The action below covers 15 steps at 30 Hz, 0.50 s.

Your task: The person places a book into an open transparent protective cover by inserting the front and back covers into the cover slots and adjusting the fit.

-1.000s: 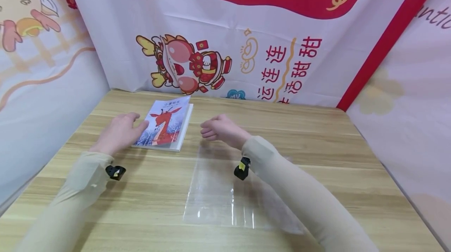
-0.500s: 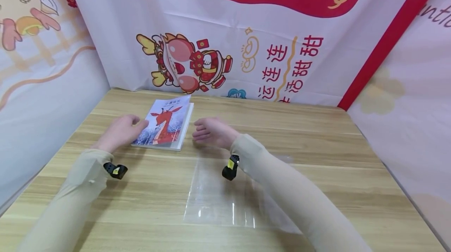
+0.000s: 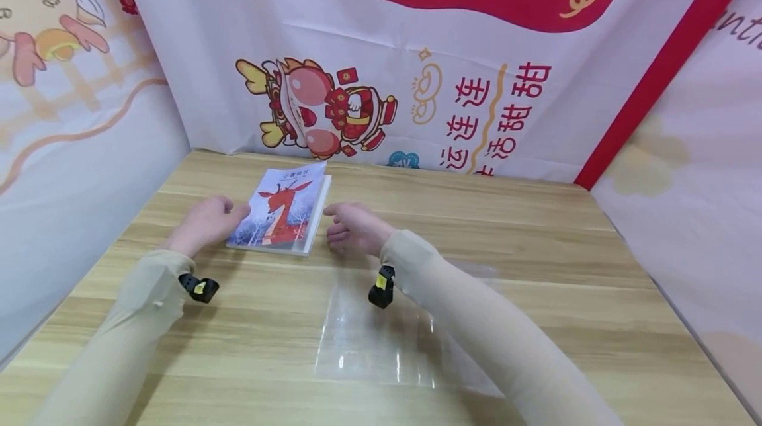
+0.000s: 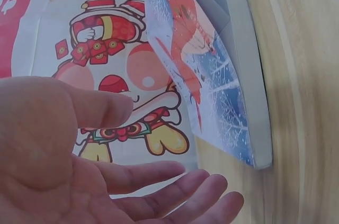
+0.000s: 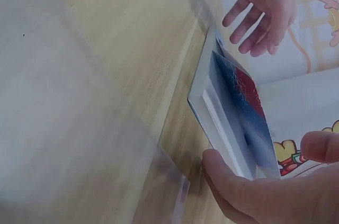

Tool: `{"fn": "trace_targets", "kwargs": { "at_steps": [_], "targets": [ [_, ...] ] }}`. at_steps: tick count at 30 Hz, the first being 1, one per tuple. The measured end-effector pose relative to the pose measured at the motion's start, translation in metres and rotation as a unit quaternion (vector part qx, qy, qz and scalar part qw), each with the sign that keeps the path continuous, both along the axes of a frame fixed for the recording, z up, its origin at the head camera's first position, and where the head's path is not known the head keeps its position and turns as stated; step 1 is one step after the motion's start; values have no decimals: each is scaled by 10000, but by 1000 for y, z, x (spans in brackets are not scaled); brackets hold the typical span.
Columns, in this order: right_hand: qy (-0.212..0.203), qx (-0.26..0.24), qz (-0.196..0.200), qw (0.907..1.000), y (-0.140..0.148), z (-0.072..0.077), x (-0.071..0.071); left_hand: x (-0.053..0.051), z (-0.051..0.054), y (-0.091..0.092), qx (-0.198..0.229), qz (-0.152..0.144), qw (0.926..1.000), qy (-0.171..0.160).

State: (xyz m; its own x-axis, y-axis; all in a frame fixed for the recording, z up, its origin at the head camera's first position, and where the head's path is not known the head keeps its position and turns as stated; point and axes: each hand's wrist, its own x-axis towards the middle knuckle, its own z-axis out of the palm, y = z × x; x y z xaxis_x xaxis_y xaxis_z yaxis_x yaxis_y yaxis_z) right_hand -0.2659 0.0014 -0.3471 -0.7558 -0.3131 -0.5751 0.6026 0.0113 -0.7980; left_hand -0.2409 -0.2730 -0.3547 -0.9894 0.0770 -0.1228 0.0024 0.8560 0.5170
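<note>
A book [image 3: 282, 211] with a red deer on its blue cover lies on the table, its cover lifted slightly from the pages. Just off its left edge is my left hand [image 3: 205, 222], fingers relaxed; the left wrist view shows this hand [image 4: 148, 181] holding nothing, with the book [image 4: 212, 70] beyond. My right hand [image 3: 360, 227] is by the book's right edge, fingers loosely bent and empty. In the right wrist view a fingertip of that hand [image 5: 265, 181] is close beside the book [image 5: 228, 118]; whether they touch I cannot tell.
A clear plastic sheet [image 3: 381, 346] lies flat on the wooden table [image 3: 553, 241], partly beneath my right forearm. Behind the table hangs a printed cloth [image 3: 357, 22], with more cloth at both sides.
My right hand has moved left toward the book's right edge. The left hand has stayed nearly in place, and the book and plastic sheet look unmoved.
</note>
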Motion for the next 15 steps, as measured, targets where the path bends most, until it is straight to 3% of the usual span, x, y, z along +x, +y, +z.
{"fn": "trace_targets", "kwargs": {
  "at_steps": [15],
  "targets": [
    [-167, -115, -197, 9996, -7, -5, -4, 0, -7, 5, 80, 28, 9998, -154]
  ]
}}
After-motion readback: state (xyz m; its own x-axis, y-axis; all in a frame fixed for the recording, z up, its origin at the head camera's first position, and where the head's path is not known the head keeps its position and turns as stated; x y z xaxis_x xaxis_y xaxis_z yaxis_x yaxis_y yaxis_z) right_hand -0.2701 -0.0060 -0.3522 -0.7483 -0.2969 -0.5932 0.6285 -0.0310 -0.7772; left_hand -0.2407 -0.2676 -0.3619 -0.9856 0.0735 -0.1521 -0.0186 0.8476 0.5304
